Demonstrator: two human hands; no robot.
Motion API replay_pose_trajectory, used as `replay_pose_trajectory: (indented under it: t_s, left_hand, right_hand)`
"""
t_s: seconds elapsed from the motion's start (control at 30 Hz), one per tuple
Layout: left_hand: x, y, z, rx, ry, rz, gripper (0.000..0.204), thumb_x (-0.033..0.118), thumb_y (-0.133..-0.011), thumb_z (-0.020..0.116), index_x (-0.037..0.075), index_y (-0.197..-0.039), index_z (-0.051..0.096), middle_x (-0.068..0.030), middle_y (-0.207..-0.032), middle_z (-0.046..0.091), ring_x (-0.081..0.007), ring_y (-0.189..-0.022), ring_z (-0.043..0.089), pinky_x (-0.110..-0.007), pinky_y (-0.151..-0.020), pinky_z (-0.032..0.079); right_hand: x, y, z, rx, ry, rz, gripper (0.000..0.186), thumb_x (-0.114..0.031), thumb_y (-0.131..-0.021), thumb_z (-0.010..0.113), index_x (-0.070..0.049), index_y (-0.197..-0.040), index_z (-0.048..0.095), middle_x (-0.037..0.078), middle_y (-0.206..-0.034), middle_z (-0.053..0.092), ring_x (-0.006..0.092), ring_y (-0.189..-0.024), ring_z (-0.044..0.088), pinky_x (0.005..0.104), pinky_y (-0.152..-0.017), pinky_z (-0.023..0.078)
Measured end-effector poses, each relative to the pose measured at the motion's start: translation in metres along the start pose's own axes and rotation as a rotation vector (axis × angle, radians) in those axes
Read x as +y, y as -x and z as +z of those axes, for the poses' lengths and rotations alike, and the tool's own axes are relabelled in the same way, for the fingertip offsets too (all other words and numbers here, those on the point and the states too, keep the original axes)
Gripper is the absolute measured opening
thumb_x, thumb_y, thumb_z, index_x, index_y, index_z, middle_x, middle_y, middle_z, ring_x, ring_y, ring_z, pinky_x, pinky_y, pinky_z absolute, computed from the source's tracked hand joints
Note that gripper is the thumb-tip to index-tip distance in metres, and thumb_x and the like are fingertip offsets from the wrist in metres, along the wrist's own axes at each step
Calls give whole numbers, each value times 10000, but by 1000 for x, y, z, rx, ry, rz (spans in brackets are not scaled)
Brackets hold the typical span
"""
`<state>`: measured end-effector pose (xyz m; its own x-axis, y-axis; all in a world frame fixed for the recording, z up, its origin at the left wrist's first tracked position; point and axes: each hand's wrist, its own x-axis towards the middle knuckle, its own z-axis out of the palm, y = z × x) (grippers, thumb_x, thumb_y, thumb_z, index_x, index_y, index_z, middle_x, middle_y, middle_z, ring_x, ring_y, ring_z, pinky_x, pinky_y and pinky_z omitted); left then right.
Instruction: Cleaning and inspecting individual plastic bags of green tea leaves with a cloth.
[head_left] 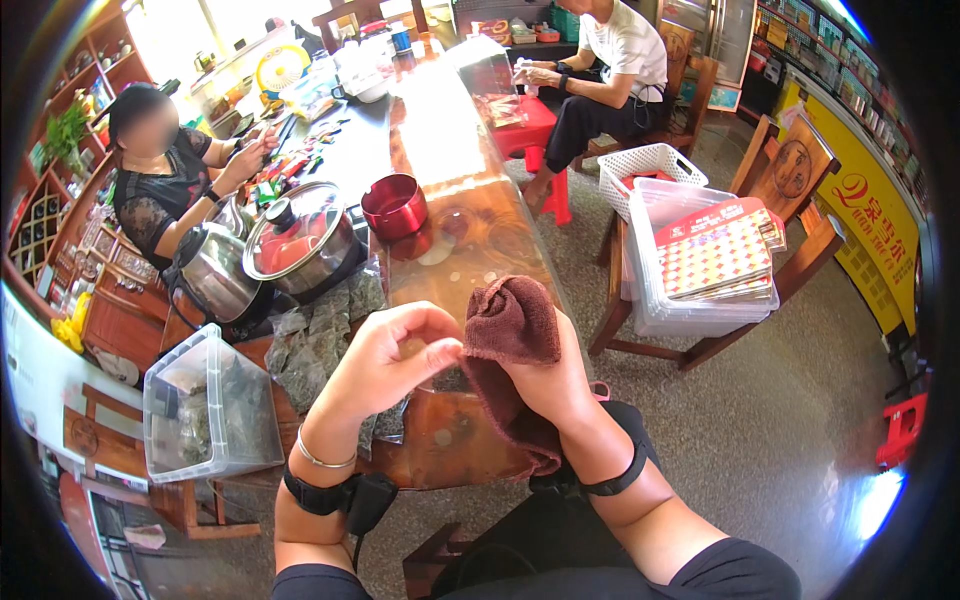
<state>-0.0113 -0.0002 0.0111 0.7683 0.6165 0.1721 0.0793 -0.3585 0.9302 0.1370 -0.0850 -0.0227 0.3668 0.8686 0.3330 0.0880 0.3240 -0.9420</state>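
The bare left hand (395, 352) is raised with its fingers curved over and its thumb stretched toward the right, a gap between them. The bare right hand (550, 378) is raised in a grip, fingers hidden. Both bare forearms (603, 455) rise from below, slanting inward.

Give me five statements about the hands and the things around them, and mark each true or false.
1. The right hand holds a brown cloth. True.
2. The left hand grips the red bowl. False: that hand is beside the cloth, apart from the bowl.
3. The red bowl stands on the wooden table. True.
4. The steel pot has no lid on it. False: a glass lid covers it.
5. The white perforated basket is to the right of the table. True.
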Motion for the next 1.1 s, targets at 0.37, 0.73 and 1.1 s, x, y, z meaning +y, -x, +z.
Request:
replay_pose_trajectory:
  t_s: [0.37,0.73,1.1]
  left_hand:
    - [2,0,1,-167,10,-27,102,110,-824,545,13,-804,516,10,-664,501,-28,-566,427,-184,-499,365]
    - [2,0,5,-7,121,12,113,86,-841,519,18,-753,503,56,-647,446,-3,-593,370,-153,-507,317]
    - [-2,0,1,-67,45,50,65,62,-791,546,6,-777,514,30,-668,485,-26,-634,441,-180,-580,388]
  right_hand:
    - [0,0,1,17,-44,11,273,-20,-698,632,-15,-948,522,23,-845,555,85,-770,515,231,-691,433]
    - [-4,2,2,23,-79,-165,310,-125,-655,691,-11,-906,550,77,-792,597,142,-736,578,275,-671,452]
    - [-2,1,3,35,-33,-77,285,-121,-669,689,-16,-896,552,92,-790,602,157,-732,594,280,-653,455]
